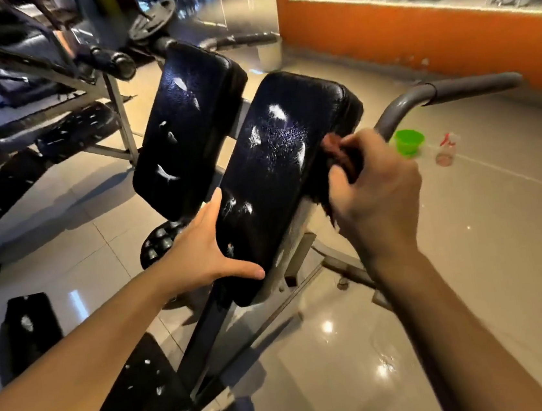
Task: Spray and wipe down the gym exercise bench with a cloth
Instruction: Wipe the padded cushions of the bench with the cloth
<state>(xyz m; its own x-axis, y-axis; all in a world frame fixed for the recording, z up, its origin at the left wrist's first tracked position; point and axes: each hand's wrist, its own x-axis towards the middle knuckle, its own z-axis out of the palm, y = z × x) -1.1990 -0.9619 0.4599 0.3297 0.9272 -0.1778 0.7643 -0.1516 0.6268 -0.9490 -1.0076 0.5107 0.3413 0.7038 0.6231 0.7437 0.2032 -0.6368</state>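
Two black padded bench pads stand tilted side by side on a grey metal frame. The right pad (279, 170) is speckled with spray droplets and white scuffs; the left pad (186, 127) has a few white scuffs. My left hand (200, 247) rests flat against the right pad's left edge, fingers straight and thumb across the pad's lower face. My right hand (372, 190) grips a dark reddish cloth (334, 150) against the right pad's right side. A clear spray bottle (446, 151) with a red trigger lies on the floor to the right.
A green cup (409, 142) sits on the tiled floor beside the bottle. A grey curved handle bar (445, 90) juts right behind my right hand. Other gym machines fill the left; an orange wall (412, 37) with a mirror runs along the back right. A black seat pad (144, 405) lies below.
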